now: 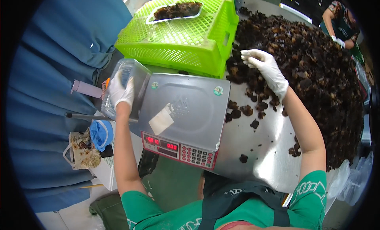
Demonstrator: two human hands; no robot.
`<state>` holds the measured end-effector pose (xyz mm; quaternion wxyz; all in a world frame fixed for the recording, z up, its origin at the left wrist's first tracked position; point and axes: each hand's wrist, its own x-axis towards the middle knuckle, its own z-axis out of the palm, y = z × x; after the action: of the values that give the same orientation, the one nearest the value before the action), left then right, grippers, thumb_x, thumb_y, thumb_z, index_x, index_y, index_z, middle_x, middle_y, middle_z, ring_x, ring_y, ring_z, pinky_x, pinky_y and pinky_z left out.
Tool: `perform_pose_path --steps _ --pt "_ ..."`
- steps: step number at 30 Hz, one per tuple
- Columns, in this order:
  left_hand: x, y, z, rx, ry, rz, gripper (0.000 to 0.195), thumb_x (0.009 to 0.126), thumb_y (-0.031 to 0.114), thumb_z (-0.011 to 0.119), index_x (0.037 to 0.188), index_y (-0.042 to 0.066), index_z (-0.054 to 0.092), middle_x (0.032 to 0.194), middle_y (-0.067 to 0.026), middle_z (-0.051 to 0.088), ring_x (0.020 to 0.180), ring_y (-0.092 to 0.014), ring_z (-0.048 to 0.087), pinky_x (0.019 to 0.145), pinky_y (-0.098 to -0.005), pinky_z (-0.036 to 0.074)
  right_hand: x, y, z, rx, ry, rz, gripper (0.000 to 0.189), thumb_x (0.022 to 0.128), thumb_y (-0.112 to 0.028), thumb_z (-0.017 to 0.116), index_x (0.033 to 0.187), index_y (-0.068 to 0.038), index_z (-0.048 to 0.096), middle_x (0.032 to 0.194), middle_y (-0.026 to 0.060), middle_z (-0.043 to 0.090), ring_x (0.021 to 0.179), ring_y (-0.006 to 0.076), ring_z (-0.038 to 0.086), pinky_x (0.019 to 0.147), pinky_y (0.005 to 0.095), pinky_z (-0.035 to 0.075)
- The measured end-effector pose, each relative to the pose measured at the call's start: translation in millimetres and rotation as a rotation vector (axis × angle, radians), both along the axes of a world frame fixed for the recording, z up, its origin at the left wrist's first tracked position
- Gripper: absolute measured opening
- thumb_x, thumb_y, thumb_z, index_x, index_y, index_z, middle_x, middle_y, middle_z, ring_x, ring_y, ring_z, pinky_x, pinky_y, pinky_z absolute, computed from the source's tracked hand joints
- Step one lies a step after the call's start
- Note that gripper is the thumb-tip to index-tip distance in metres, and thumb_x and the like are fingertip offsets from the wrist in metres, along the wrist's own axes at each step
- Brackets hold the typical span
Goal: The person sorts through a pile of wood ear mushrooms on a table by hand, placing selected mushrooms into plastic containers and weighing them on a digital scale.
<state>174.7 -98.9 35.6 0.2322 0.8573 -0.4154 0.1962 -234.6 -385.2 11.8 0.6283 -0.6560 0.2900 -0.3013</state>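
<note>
My left hand (121,91), in a white glove, is on a stack of clear plastic trays (126,66) at the left side of the scale, its thumb and fingers spread over the plastic. Beside the stack lies a digital weighing scale (190,120) with a bare metal platform, apart from a pale paper slip (161,119). Its red display is lit. My right hand (262,66), also gloved, hovers over the near edge of a large heap of dark wood ear mushrooms (308,72). Its fingers are bent, thumb slightly apart, with nothing visible in them.
Behind the scale an overturned lime-green plastic crate (178,48) bears a filled tray of mushrooms (178,10). Loose pieces lie on the steel table (237,141). A pink bottle (87,88) and blue curtain (59,51) are left. Another person (341,28) works at far right.
</note>
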Motion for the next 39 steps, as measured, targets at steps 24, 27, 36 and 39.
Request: perform_pose_path --steps 24,27,36,39 --pt "-104 64 -4 -0.005 -0.208 -0.222 0.012 0.095 0.014 0.07 0.1 0.003 0.072 0.097 -0.0119 0.07 0.093 -0.027 0.066 0.086 -0.0381 0.052 -234 250 -80 -0.361 0.463 -0.328 0.026 0.092 0.0 0.058 0.115 -0.008 0.071 0.113 0.0111 0.07 0.102 0.0265 0.069 0.09 0.0339 0.054" --pt "-159 80 -17 0.182 -0.081 -0.319 0.017 0.095 0.012 0.07 0.109 0.001 0.071 0.106 -0.0133 0.07 0.101 -0.028 0.065 0.091 -0.0377 0.051 -234 265 -83 -0.443 0.476 -0.335 0.027 0.091 0.002 0.06 0.113 -0.008 0.071 0.116 0.0119 0.067 0.106 0.0294 0.067 0.091 0.0356 0.054" --pt "-382 70 -51 0.102 0.399 -0.769 0.071 0.083 0.021 0.081 0.143 -0.002 0.051 0.142 -0.0227 0.055 0.132 -0.038 0.051 0.112 -0.0468 0.04 -215 238 -100 -0.452 0.441 -0.46 0.035 0.088 -0.001 0.062 0.122 -0.008 0.069 0.131 0.0183 0.061 0.115 0.0349 0.062 0.099 0.042 0.051" --pt "-435 69 -108 0.445 0.321 -0.601 0.114 0.077 0.051 0.083 0.158 -0.003 0.026 0.159 -0.0291 0.033 0.149 -0.043 0.03 0.123 -0.0497 0.023 -188 206 -106 -0.593 0.53 -0.466 0.044 0.089 -0.007 0.063 0.133 -0.008 0.062 0.14 0.0205 0.055 0.125 0.0384 0.055 0.107 0.0453 0.046"
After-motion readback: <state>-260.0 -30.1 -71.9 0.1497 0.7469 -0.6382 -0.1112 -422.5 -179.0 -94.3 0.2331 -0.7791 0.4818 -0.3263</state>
